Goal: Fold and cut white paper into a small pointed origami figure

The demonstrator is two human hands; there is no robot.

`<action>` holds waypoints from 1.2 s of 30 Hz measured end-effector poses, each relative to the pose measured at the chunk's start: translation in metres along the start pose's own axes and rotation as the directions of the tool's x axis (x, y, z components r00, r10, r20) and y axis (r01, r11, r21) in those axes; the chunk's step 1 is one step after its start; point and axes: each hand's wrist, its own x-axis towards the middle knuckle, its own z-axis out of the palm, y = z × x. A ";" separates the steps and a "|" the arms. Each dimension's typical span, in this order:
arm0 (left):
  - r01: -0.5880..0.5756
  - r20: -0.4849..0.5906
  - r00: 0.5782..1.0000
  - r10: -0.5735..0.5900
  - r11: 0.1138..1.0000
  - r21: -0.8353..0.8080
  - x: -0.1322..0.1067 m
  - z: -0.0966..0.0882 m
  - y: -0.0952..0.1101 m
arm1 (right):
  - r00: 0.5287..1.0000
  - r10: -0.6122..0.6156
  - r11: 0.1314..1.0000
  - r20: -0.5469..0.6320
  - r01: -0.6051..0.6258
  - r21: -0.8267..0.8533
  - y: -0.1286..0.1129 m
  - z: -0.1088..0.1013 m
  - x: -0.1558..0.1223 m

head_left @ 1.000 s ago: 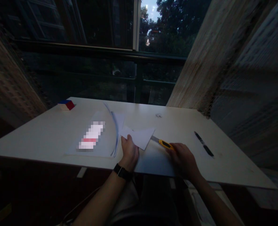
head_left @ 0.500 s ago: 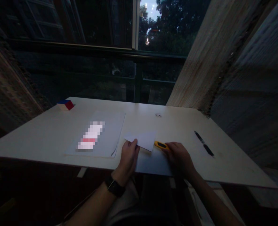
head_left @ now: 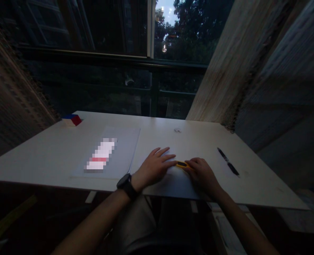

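My left hand (head_left: 154, 166) lies palm down on the table with its fingers spread. Beneath it is the piece of white paper (head_left: 168, 152), mostly covered by the hand. My right hand (head_left: 203, 175) is closed around a yellow and black utility knife (head_left: 182, 164), held low over the table and pointing left. The knife's front end meets the thumb side of my left hand. Whether the blade is out cannot be made out.
White table (head_left: 199, 141) by a window. Sheets of paper (head_left: 127, 148) with a blurred-out patch lie left; a red, white and blue block (head_left: 72, 120) sits at the far left corner. A black pen (head_left: 228, 162) lies right, a small ring-like object (head_left: 177, 130) towards the back.
My left hand was pinching the paper raised above the table; it has let go and now lies flat with spread fingers over it. The right hand keeps the knife in nearly the same place.
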 end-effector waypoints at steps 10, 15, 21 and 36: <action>0.103 0.127 0.984 -0.125 0.981 0.165 0.002 0.029 -0.031 | 0.999 -0.037 0.999 -0.006 0.037 -0.020 0.000 0.001 0.000; 0.141 0.104 0.980 -0.168 0.964 0.225 0.003 0.032 -0.027 | 0.993 -0.117 0.992 0.016 0.116 0.053 0.004 -0.002 -0.005; 0.157 0.103 0.977 -0.189 0.952 0.262 0.004 0.033 -0.027 | 0.992 -0.116 0.989 0.041 0.112 0.093 0.002 -0.008 -0.011; 0.065 0.160 0.981 -0.109 0.964 0.257 0.000 0.029 -0.042 | 0.988 -0.145 0.989 -0.046 0.143 -0.031 -0.012 0.008 -0.017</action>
